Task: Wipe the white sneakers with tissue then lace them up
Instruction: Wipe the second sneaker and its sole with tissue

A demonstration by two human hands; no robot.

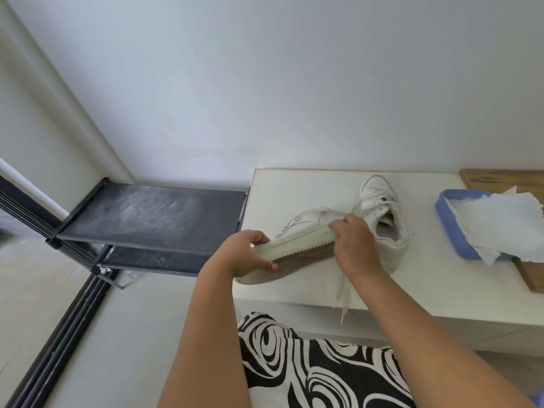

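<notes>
A: Where are the sneakers right now?

B: Both sit on the white table (294, 293) right of centre in the frame. The near sneaker (297, 240) is tipped on its side, grooved sole toward the camera. The left hand (245, 254) clamps its toe end, fingers curled round the sole edge. The right hand (354, 245) is curled over the heel end near the laces; whether it pinches a lace or a bit of tissue I cannot tell, because the fingers hide it.

A: And the other one?

B: The second sneaker (379, 213) stands upright just behind, touching or nearly touching the first. The tissues (497, 228) lie heaped in a blue tray (450, 231) at the right edge of the frame, well apart from both hands.

A: What could go wrong?

B: A loose lace (343, 298) hangs over the table's front edge, below the right wrist. I reckon a sweep of that arm could snag it and drag the shoe. The tilted sneaker also overhangs the table's lower-left corner, so a slack left grip might let it drop toward the floor beside the dusty black shoe rack (153, 219). The wiping looks far from finished.
</notes>
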